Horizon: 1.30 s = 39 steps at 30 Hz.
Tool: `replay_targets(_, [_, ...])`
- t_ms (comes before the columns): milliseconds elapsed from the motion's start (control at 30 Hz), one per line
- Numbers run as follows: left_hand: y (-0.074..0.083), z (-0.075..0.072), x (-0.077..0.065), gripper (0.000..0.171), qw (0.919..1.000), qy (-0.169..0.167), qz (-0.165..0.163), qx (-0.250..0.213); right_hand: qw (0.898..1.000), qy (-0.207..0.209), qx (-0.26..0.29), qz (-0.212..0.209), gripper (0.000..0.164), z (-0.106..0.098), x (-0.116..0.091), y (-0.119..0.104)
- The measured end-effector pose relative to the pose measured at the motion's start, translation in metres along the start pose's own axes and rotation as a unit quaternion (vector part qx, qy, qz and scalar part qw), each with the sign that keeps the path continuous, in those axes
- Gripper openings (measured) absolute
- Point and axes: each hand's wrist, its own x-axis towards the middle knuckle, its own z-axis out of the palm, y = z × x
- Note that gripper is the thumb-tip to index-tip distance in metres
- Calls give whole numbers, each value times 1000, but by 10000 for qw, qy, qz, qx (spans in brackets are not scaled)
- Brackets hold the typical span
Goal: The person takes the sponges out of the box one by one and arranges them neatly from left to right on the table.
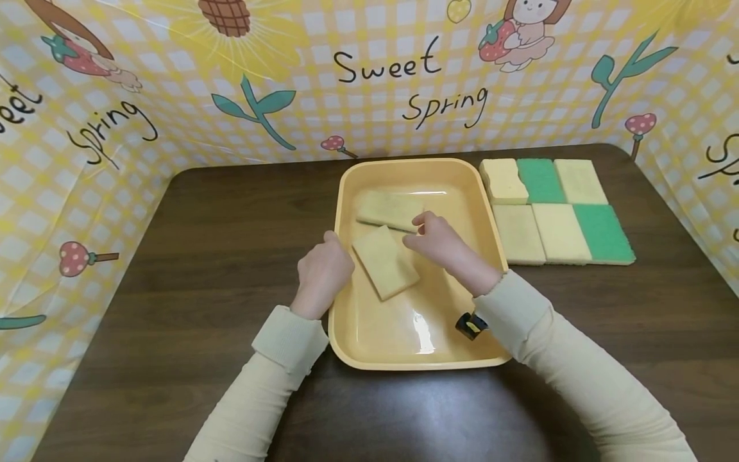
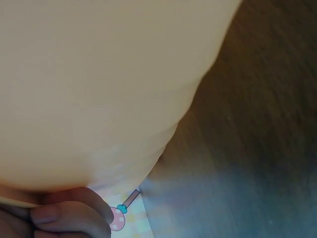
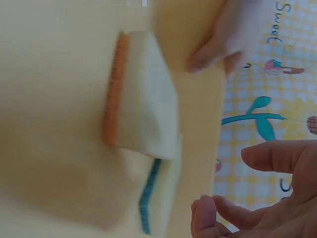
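Note:
A shallow yellow plastic tub [image 1: 416,350] stands on the table. My left hand [image 1: 325,276] grips its left rim; in the left wrist view the fingers [image 2: 74,218] curl at the edge of the tub's outer wall [image 2: 94,84]. Inside lie two scouring sponges, pale side up. The nearer sponge [image 1: 383,266] has an orange scouring layer, seen in the right wrist view; the farther sponge [image 1: 385,206] has a green one. Over the tub, beside the farther sponge's right end, is my right hand [image 1: 441,244]. Its thumb and fingers stand apart with nothing between them in the right wrist view.
Right of the tub, several sponges lie in two rows, among them a green one [image 1: 603,232] and a pale one with a wavy edge [image 1: 505,181]. A small black object [image 1: 471,325] sits at the right cuff. Patterned cloth [image 1: 381,96] hangs behind the dark wooden table [image 1: 231,256].

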Motion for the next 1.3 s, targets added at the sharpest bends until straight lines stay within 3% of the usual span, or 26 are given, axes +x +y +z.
replay_targets(467, [0, 0, 0, 20, 10000, -63, -22, -9, 9934, 35, -1147, 60, 55, 25, 2, 8])
replay_targets(933, [1, -2, -2, 19, 10000, 0, 32, -1, 9920, -18, -1259, -113, 41, 30, 3, 14])
replay_targets(1300, [1, -2, -2, 19, 10000, 12, 19, -8, 9913, -115, -1312, -87, 43, 29, 5, 16])
